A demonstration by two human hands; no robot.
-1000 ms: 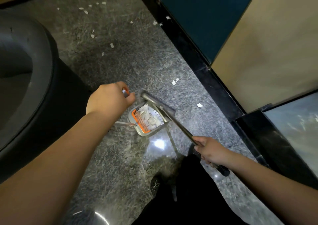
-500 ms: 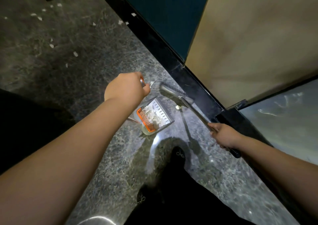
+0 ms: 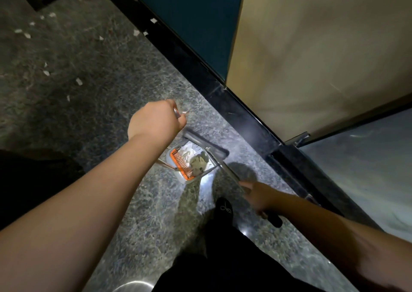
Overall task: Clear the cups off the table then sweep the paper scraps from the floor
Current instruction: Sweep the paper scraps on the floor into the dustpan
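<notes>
On the speckled stone floor stands a grey dustpan [image 3: 189, 179] with an orange comb strip, holding white paper scraps. My left hand [image 3: 156, 121] grips the top of its upright metal handle. My right hand [image 3: 259, 199] grips the long handle of a broom whose grey head [image 3: 205, 144] lies at the pan's mouth, beside the black skirting. Several loose paper scraps [image 3: 78, 81] lie scattered on the floor to the far left. No cups are in view.
A black skirting [image 3: 245, 111] runs diagonally below a teal panel [image 3: 191, 19] and a beige wall. A glass door [image 3: 367, 169] is at the right. My dark shoe [image 3: 224, 208] stands just behind the pan. A dark rounded seat [image 3: 26, 180] sits at left.
The broom head has swept back from near the skirting to the dustpan's mouth, and the scrap by it is gone. My view has turned slightly right. Both hands keep their grips.
</notes>
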